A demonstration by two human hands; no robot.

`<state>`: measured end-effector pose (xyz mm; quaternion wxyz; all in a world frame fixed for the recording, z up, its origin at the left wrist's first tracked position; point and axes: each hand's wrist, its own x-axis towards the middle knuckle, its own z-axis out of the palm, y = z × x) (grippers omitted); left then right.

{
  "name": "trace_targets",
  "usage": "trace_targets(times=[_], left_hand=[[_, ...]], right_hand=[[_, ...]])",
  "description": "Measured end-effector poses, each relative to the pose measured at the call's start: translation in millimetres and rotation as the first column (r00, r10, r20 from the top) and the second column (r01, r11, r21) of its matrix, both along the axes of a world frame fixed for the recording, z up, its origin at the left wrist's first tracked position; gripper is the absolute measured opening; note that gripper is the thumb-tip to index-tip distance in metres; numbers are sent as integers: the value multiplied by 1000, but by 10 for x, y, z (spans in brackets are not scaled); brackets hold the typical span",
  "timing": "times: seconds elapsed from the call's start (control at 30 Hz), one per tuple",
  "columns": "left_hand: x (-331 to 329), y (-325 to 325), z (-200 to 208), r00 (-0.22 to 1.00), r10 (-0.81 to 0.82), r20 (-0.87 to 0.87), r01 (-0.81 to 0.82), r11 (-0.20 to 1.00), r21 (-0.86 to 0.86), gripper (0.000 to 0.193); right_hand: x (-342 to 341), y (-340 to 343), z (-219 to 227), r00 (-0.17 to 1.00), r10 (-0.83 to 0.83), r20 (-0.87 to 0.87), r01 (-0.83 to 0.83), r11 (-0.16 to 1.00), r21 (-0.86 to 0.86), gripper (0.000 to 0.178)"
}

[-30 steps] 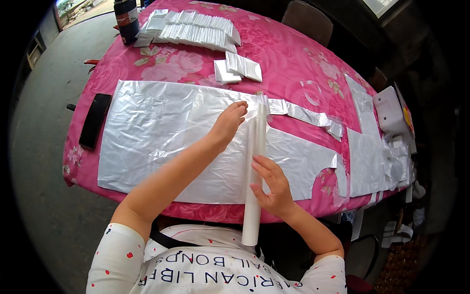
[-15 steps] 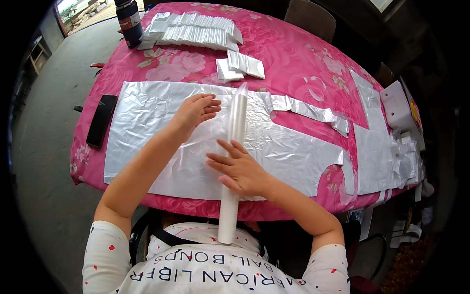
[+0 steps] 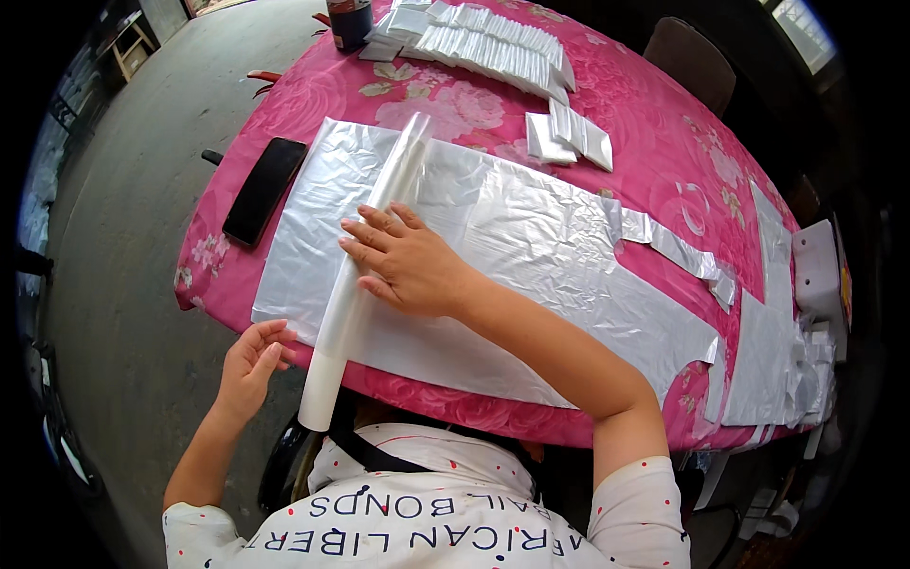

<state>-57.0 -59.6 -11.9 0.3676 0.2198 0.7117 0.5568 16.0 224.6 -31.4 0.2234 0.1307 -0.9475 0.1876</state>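
A thin silvery plastic sheet lies spread and wrinkled over the table, with cut-out strap-like ends on its right. Across its left part rests a long translucent tube-shaped roll, whose near end juts past the table edge. My right hand lies on the roll at mid-length, fingers spread and palm down. By the sheet's near left corner is my left hand, its fingers loosely bent and the thumb apart. Nothing shows in its grasp; whether the fingertips touch the sheet I cannot tell.
A black phone lies left of the sheet. Folded silvery packets stand in rows at the back, with a few loose packets nearer. A dark bottle stands beside them. More plastic sheets and a white box are at right.
The roll has moved left across the sheet with my right hand on it. My left hand has come from above the sheet down to its near left corner. The view has shifted and tilted.
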Motion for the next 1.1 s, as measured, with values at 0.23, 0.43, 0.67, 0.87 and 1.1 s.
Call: trace_targets(times=[0.23,0.43,0.67,0.87,1.1], left_hand=[[293,108,66,754,-159,-637,-124,918,-377,63],[196,-6,6,986,17,-168,-45,986,-162,73],[430,197,68,517,-404,755,9,884,467,79],[540,671,65,836,-278,472,220,960,175,72],[673,972,-47,879,-350,322,335,936,103,63]], right_hand=[[-880,-679,-22,959,-228,167,248,962,-112,51],[-963,-899,-165,768,-639,29,515,591,-621,86],[-296,-485,423,979,138,-148,-10,-699,-715,62],[184,-204,672,978,-170,121,51,-367,-929,59],[524,-247,479,932,-317,176,128,-167,-978,55]])
